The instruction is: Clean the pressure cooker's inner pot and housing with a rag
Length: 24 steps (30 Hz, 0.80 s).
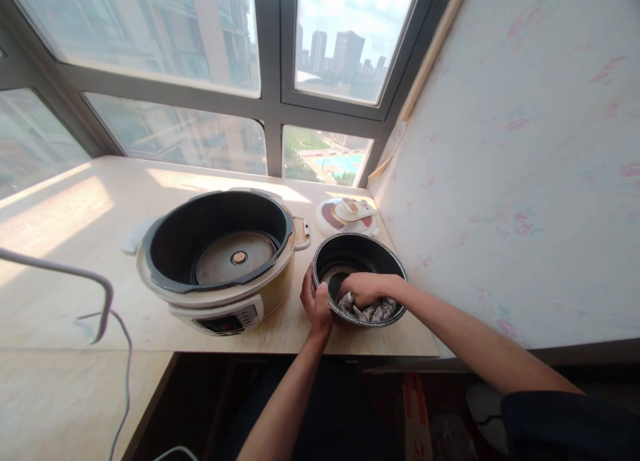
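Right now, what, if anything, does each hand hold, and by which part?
The left hand holds the black pot by its left rim and side. The right hand is on a cloth inside; its grip is hidden.

I watched through one camera worn on the person's head, which looked forward and down across the counter [60, 314] to the window [273, 107]. It sat near, so the left hand [317, 307] and right hand [367, 289] showed just below the middle, while the wall [525, 154] filled much of the right side.
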Each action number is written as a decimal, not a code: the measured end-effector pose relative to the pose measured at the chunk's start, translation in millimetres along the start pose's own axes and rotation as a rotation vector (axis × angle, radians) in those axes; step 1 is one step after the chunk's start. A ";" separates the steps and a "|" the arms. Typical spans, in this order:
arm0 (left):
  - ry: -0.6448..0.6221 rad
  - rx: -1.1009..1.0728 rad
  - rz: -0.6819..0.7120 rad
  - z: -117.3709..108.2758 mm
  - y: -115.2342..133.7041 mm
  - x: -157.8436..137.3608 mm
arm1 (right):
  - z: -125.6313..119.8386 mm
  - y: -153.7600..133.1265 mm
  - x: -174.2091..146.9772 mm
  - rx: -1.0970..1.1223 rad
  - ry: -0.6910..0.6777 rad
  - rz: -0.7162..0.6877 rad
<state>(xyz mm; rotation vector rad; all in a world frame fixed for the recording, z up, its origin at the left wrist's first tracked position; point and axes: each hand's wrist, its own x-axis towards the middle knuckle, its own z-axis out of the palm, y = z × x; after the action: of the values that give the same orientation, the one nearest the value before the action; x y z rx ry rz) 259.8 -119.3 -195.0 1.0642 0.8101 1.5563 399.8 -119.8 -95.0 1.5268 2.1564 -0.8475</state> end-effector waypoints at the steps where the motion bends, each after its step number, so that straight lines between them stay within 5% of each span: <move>1: 0.002 0.001 -0.001 -0.2 0.2 0.4 | -2.8 3.1 -5.0 -0.002 0.022 0.020; 8: -0.044 0.049 0.016 -3.9 3.3 2.9 | -33.5 31.5 -61.4 0.168 0.494 -0.060; 12: -0.047 0.068 0.014 -4.5 4.8 3.2 | -39.7 38.5 -89.0 0.140 0.707 0.140; 18: -0.063 0.058 0.022 -5.3 4.3 4.2 | -20.4 21.9 -65.5 -0.067 0.725 0.434; 24: -0.066 0.061 0.014 -7.5 0.8 6.7 | -13.6 8.1 -14.4 -0.209 0.618 0.346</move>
<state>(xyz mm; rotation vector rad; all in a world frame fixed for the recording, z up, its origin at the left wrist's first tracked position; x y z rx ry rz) 252.1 -112.9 -195.6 1.1615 0.8106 1.5085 413.0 -119.3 -78.2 2.1554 2.1583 -0.0234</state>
